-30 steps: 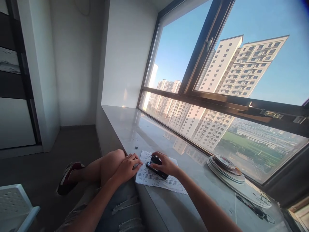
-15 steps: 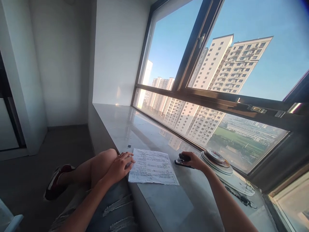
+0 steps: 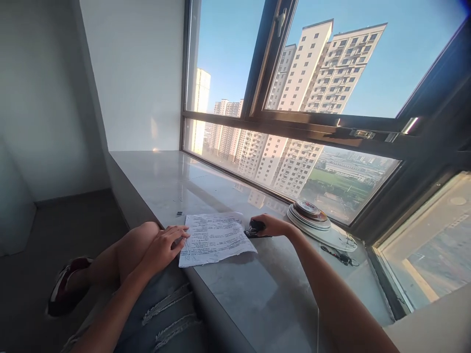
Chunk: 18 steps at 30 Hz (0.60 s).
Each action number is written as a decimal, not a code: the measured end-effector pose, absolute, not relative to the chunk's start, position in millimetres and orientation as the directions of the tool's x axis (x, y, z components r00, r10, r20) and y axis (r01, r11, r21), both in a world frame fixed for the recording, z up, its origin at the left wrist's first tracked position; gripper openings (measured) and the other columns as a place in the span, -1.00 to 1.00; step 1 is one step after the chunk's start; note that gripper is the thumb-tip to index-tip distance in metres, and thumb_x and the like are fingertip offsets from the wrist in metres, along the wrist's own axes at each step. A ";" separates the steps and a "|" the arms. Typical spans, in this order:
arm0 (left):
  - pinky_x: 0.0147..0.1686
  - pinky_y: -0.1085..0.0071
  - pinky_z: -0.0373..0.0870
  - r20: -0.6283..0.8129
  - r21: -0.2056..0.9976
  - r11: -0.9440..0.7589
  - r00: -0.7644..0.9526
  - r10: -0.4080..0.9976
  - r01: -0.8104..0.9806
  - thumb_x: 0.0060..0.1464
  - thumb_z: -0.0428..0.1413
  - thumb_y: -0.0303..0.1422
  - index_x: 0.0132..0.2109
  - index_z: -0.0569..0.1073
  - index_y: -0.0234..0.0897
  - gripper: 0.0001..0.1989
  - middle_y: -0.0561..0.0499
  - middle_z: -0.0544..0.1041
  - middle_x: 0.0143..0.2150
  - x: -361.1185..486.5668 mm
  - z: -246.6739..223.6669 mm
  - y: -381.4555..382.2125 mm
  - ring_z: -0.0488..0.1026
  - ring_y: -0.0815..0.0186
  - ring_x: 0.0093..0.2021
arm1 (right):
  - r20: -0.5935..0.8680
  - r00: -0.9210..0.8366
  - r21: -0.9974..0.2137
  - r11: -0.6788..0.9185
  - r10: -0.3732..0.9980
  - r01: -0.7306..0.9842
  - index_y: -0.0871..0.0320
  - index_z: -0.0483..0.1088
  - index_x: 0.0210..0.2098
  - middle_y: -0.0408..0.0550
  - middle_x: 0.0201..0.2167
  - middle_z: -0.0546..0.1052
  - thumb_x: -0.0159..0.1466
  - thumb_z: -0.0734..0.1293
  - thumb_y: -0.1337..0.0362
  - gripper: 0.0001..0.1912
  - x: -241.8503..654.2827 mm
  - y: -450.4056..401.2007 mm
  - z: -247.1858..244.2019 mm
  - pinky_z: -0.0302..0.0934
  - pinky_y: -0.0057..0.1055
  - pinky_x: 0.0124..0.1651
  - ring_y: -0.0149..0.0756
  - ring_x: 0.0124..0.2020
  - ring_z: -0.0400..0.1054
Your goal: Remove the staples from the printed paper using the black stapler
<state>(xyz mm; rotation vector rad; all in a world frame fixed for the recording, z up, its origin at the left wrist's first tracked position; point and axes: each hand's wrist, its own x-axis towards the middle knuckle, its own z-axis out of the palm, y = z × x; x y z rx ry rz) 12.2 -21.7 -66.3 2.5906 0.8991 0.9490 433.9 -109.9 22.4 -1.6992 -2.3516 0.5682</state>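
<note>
Sheets of printed paper (image 3: 215, 238) lie on the grey stone sill, their right edge raised and slightly curled. My left hand (image 3: 165, 245) holds the left edge of the paper, fingers on top and thumb nearer me. A black stapler (image 3: 256, 227) is gripped in my right hand (image 3: 272, 225), fingers wrapped over its top. The stapler's front end meets the right edge of the paper. Whether the edge sits between its jaws is too small to tell.
A small dark piece (image 3: 179, 213) lies beyond the paper's far left corner. To the right, stacked plates (image 3: 309, 215) stand against the window frame (image 3: 312, 122), with dark cords or keys (image 3: 340, 256) beside them. The sill's front edge (image 3: 217, 306) runs along my leg.
My right hand has brought the stapler leftward to the paper's right edge, which now lifts. My left hand stays at the left edge. The camera view has turned to the right.
</note>
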 end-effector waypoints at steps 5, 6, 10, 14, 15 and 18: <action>0.17 0.11 0.37 0.494 0.421 -0.775 0.597 0.632 0.472 0.31 0.00 -0.22 -0.06 0.53 -0.10 -0.77 0.01 0.53 0.18 11.4 -67.7 -19.6 0.41 0.09 0.21 | -0.097 -0.385 -0.444 0.306 0.918 0.842 0.14 0.51 -0.15 -0.20 -0.33 0.54 0.09 0.42 0.25 -0.68 433.1 -110.6 26.4 0.16 -0.49 -0.26 -0.34 -0.33 0.33; 0.16 0.11 0.38 0.491 0.420 -0.773 0.598 0.634 0.474 0.31 0.00 -0.22 -0.05 0.53 -0.10 -0.76 0.00 0.53 0.18 11.1 -67.9 -19.4 0.40 0.08 0.22 | -0.123 -0.396 -0.457 0.302 0.910 0.837 0.13 0.52 -0.14 -0.19 -0.31 0.55 0.08 0.43 0.26 -0.67 434.3 -110.5 27.3 0.16 -0.50 -0.26 -0.34 -0.32 0.34; 0.13 0.11 0.41 0.473 0.420 -0.768 0.605 0.640 0.484 0.31 -0.01 -0.19 -0.03 0.52 -0.10 -0.75 -0.01 0.51 0.19 10.4 -66.9 -19.8 0.40 0.07 0.22 | -0.201 -0.373 -0.429 0.261 0.906 0.865 0.12 0.54 -0.14 -0.19 -0.29 0.57 0.04 0.43 0.32 -0.65 437.0 -109.5 29.0 0.17 -0.50 -0.27 -0.34 -0.32 0.36; 0.14 0.09 0.40 0.477 0.412 -0.775 0.611 0.632 0.480 0.32 -0.02 -0.20 -0.03 0.53 -0.10 -0.74 -0.02 0.52 0.19 10.5 -64.9 -20.7 0.40 0.07 0.22 | -0.158 -0.394 -0.425 0.297 0.905 0.855 0.08 0.54 -0.09 -0.19 -0.25 0.59 0.04 0.45 0.31 -0.60 429.1 -108.2 29.3 0.19 -0.49 -0.22 -0.32 -0.28 0.38; 0.15 0.09 0.39 0.477 0.408 -0.777 0.614 0.629 0.479 0.32 -0.01 -0.20 -0.03 0.53 -0.10 -0.74 -0.02 0.52 0.19 10.6 -64.7 -20.8 0.40 0.06 0.22 | -0.138 -0.397 -0.436 0.304 0.907 0.847 0.07 0.54 -0.10 -0.19 -0.26 0.59 0.05 0.46 0.28 -0.61 425.9 -107.8 29.6 0.19 -0.48 -0.21 -0.32 -0.28 0.38; 0.15 0.08 0.39 0.480 0.409 -0.781 0.616 0.625 0.473 0.32 0.00 -0.19 -0.04 0.54 -0.10 -0.74 -0.01 0.52 0.19 10.6 -64.3 -21.3 0.41 0.06 0.22 | -0.070 -0.393 -0.511 0.306 0.917 0.804 0.09 0.54 -0.14 -0.16 -0.27 0.58 0.10 0.48 0.11 -0.65 415.0 -106.2 29.9 0.20 -0.46 -0.21 -0.30 -0.29 0.38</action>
